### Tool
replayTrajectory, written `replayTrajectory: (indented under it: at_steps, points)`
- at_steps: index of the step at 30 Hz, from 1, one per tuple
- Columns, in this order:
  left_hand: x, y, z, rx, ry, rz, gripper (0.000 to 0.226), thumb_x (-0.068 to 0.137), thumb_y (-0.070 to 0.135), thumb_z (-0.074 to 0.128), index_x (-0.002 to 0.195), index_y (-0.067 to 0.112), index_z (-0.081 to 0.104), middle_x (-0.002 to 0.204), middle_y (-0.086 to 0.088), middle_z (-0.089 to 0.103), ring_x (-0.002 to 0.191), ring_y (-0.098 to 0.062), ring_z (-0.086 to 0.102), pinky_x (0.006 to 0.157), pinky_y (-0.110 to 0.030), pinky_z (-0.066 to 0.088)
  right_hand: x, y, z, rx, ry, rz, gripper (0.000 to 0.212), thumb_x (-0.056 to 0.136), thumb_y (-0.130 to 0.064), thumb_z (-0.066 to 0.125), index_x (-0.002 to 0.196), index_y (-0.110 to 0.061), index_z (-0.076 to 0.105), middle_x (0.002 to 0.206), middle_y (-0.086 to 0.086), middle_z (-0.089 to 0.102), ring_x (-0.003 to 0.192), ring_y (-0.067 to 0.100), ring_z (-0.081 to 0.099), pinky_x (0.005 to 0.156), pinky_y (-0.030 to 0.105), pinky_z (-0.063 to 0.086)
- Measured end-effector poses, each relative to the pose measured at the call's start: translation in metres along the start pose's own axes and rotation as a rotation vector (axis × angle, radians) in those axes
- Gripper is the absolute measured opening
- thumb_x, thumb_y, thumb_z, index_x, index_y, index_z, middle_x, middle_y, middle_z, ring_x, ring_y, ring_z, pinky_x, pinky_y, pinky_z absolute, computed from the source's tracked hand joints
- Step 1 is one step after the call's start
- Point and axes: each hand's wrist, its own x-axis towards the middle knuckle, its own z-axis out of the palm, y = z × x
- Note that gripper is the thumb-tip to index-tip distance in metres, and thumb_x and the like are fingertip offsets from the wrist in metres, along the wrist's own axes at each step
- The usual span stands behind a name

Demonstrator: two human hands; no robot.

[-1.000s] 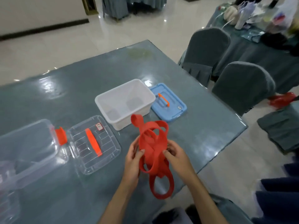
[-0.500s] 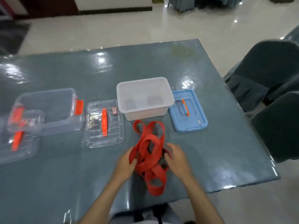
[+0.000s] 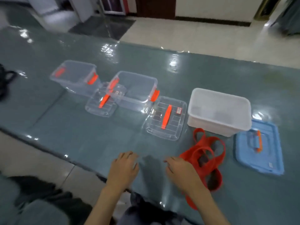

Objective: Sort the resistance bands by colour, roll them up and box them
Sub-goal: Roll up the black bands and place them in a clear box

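Note:
A tangle of red resistance bands [image 3: 209, 153] lies on the table in front of the white box [image 3: 243, 125]. One loop of it runs under my right forearm. My right hand [image 3: 181, 171] hovers palm down just left of the tangle, fingers loose, holding nothing. Further left, my left hand [image 3: 125, 168] is also palm down over the bare table with relaxed fingers. The white box looks empty. A dark bundle [image 3: 5, 80] sits at the far left edge; the blur hides what it is.
A blue lid [image 3: 263, 159] with an orange handle lies right of the white box. Two clear boxes [image 3: 138, 85] [image 3: 74, 75] with orange latches stand in a row to the left, each with a clear lid [image 3: 167, 120] [image 3: 101, 104] beside it. The table's near edge runs by my wrists.
Both hands have let go of the red bands, which now lie on the table. The hands have moved left of the tangle, and the view has swung left.

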Motion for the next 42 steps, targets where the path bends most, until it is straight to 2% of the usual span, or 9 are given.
replayTrajectory:
  at_steps: [4, 8, 13, 21, 23, 29, 35, 39, 42]
  points:
    - [-0.012, -0.062, -0.028, 0.017, 0.073, -0.116, 0.042, 0.083, 0.041, 0.045, 0.104, 0.023, 0.076, 0.103, 0.002, 0.072, 0.092, -0.029, 0.071, 0.067, -0.042, 0.059, 0.037, -0.058, 0.020, -0.016, -0.051, -0.059, 0.045, 0.090, -0.040, 0.035, 0.121, -0.028, 0.065, 0.119, -0.003, 0.071, 0.112, 0.023, 0.067, 0.093, 0.038, 0.052]
    - [-0.019, -0.135, -0.054, -0.025, 0.214, -0.229, 0.038, 0.091, 0.038, 0.044, 0.107, 0.021, 0.074, 0.103, 0.003, 0.073, 0.093, -0.026, 0.069, 0.074, -0.042, 0.060, 0.081, -0.128, 0.047, -0.051, -0.033, -0.100, 0.032, 0.100, -0.031, 0.051, 0.130, -0.032, 0.061, 0.129, -0.012, 0.065, 0.120, 0.014, 0.061, 0.098, 0.031, 0.045]
    - [-0.033, -0.240, -0.083, -0.046, 0.317, -0.310, 0.022, 0.080, 0.018, 0.082, 0.102, 0.021, 0.076, 0.099, 0.002, 0.074, 0.087, -0.025, 0.070, 0.066, -0.039, 0.056, 0.148, -0.223, 0.080, -0.003, 0.098, -0.136, 0.019, 0.090, -0.025, 0.063, 0.107, -0.027, 0.071, 0.106, -0.008, 0.072, 0.097, 0.019, 0.070, 0.083, 0.039, 0.059]
    - [-0.084, -0.393, -0.110, -0.042, 0.499, -0.508, 0.007, 0.089, 0.022, 0.069, 0.094, 0.020, 0.073, 0.092, 0.002, 0.068, 0.079, -0.023, 0.065, 0.061, -0.037, 0.052, 0.244, -0.377, 0.120, -0.138, 0.069, -0.291, 0.025, 0.088, -0.037, 0.056, 0.102, -0.026, 0.073, 0.100, -0.006, 0.071, 0.087, 0.023, 0.071, 0.075, 0.040, 0.059]
    - [-0.091, -0.426, -0.115, -0.059, 0.493, -0.585, 0.017, 0.091, 0.029, 0.058, 0.096, 0.021, 0.073, 0.094, 0.003, 0.069, 0.080, -0.023, 0.066, 0.062, -0.038, 0.053, 0.264, -0.413, 0.132, -0.152, 0.045, -0.349, 0.022, 0.087, -0.035, 0.060, 0.102, -0.025, 0.073, 0.098, -0.006, 0.072, 0.085, 0.023, 0.072, 0.073, 0.039, 0.058]
    - [-0.094, -0.509, -0.141, -0.088, 0.524, -0.687, 0.016, 0.088, 0.018, 0.077, 0.102, 0.022, 0.074, 0.097, 0.005, 0.071, 0.083, -0.020, 0.066, 0.063, -0.035, 0.052, 0.320, -0.509, 0.169, -0.123, -0.018, -0.472, 0.020, 0.086, -0.033, 0.063, 0.101, -0.025, 0.074, 0.098, -0.006, 0.072, 0.083, 0.023, 0.071, 0.070, 0.034, 0.057]
    - [-0.070, -0.612, -0.152, -0.085, 0.513, -0.673, 0.032, 0.096, 0.034, 0.043, 0.105, 0.025, 0.073, 0.100, 0.009, 0.068, 0.088, -0.016, 0.064, 0.067, -0.033, 0.055, 0.397, -0.596, 0.214, -0.056, -0.041, -0.521, 0.026, 0.084, -0.037, 0.059, 0.099, -0.023, 0.075, 0.093, -0.003, 0.073, 0.083, 0.024, 0.072, 0.070, 0.037, 0.059]
    - [-0.049, -0.688, -0.178, -0.093, 0.483, -0.718, 0.015, 0.093, 0.020, 0.066, 0.105, 0.025, 0.074, 0.100, 0.009, 0.069, 0.085, -0.017, 0.063, 0.065, -0.034, 0.055, 0.454, -0.648, 0.235, -0.033, -0.079, -0.511, 0.030, 0.083, -0.040, 0.059, 0.099, -0.021, 0.075, 0.095, 0.002, 0.073, 0.084, 0.028, 0.072, 0.070, 0.040, 0.059]
    - [-0.028, -0.737, -0.206, -0.122, 0.433, -0.720, 0.024, 0.087, 0.012, 0.078, 0.107, 0.026, 0.074, 0.102, 0.010, 0.070, 0.087, -0.014, 0.064, 0.066, -0.034, 0.056, 0.495, -0.687, 0.249, -0.023, -0.108, -0.491, 0.025, 0.089, -0.037, 0.064, 0.106, -0.021, 0.075, 0.103, 0.002, 0.074, 0.091, 0.029, 0.071, 0.078, 0.039, 0.057]
